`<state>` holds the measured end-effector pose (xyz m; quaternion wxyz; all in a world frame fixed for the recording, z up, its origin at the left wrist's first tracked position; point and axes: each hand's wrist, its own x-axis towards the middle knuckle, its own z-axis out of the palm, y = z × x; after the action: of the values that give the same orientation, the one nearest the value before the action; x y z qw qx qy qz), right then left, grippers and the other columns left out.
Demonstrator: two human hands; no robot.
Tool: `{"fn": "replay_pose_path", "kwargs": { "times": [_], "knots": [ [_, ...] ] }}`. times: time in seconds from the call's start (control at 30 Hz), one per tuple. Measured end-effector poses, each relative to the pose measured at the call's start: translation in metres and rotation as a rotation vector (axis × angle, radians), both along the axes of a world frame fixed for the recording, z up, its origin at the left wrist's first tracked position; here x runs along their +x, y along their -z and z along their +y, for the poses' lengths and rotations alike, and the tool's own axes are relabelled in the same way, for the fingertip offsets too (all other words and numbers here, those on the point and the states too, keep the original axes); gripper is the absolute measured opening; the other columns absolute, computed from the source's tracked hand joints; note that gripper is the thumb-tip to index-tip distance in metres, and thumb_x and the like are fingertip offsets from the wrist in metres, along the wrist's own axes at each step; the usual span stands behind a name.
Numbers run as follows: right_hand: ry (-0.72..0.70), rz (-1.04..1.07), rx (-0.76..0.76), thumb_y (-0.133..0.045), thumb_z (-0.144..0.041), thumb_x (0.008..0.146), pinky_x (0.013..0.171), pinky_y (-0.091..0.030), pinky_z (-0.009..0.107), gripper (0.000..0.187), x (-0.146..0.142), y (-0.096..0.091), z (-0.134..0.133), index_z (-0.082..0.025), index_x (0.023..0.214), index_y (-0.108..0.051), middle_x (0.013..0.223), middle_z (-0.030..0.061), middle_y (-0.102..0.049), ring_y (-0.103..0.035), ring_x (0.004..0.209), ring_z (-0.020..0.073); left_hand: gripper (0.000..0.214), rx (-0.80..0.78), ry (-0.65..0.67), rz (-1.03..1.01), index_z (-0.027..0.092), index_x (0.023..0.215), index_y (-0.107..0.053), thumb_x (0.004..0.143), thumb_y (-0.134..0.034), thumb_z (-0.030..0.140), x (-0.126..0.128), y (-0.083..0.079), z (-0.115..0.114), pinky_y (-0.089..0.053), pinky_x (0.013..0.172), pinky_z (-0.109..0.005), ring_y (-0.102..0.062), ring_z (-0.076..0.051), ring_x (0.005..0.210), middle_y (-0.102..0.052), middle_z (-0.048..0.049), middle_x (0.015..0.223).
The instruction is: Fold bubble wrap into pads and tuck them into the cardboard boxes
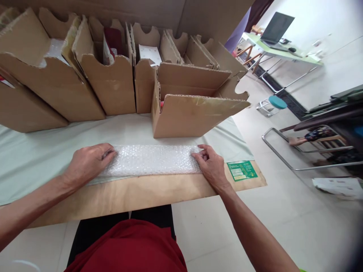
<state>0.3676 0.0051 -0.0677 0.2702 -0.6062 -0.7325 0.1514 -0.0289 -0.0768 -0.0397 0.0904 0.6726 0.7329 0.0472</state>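
A long strip of bubble wrap (153, 160) lies flat on the pale green table cover (34, 151), near the table's front edge. My left hand (87, 162) rests on the strip's left end, fingers curled over it. My right hand (210, 164) pinches the strip's right end with bent fingers. Just behind the strip stands an open cardboard box (190, 113) with its flaps spread and something red showing inside at the left.
A row of open cardboard bins (107, 71) holding cards and packets fills the back of the table. A green label (242, 170) sits on the bare wooden edge (136, 194). To the right are tiled floor, a stool (273, 104), metal frames and a desk with a laptop (276, 28).
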Motion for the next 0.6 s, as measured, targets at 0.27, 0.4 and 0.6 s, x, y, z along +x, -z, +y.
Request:
{"fn": "replay_pose_path", "kwargs": {
  "times": [0.27,0.4,0.6],
  "knots": [
    [-0.192,-0.298,-0.164,-0.066,-0.036,0.086,0.072,-0.047,0.032,0.023,-0.002,-0.025,0.031,-0.02,0.101,-0.072,0.105,0.0092,-0.069,-0.065,0.081,0.0218,0.04,0.054,0.076,0.16,0.015,0.115,-0.068,0.09,-0.06,0.045,-0.012,-0.009,0.01,-0.051,0.081,-0.045,-0.066,-0.037,0.099,-0.069,-0.0159,0.104],
    [-0.267,-0.247,-0.213,-0.062,-0.026,0.081,0.069,-0.043,0.03,0.007,-0.008,-0.042,0.034,-0.021,0.076,-0.062,0.085,0.0049,-0.067,-0.061,0.077,0.0204,0.019,-0.101,0.089,0.043,0.022,0.076,-0.066,0.083,-0.063,0.039,-0.024,-0.01,0.023,-0.05,0.076,-0.041,-0.065,-0.031,0.089,-0.069,-0.0101,0.089],
    [-0.365,0.204,-0.507,-0.065,-0.032,0.084,0.064,-0.047,0.027,0.041,-0.007,-0.063,-0.051,-0.021,0.123,-0.06,0.074,-0.0028,-0.061,-0.057,0.065,0.016,0.006,0.061,0.164,0.145,0.023,0.08,-0.067,0.08,-0.061,0.024,-0.037,-0.045,0.028,-0.046,0.085,-0.045,-0.061,-0.03,0.092,-0.068,-0.0066,0.087]
  ]
}}
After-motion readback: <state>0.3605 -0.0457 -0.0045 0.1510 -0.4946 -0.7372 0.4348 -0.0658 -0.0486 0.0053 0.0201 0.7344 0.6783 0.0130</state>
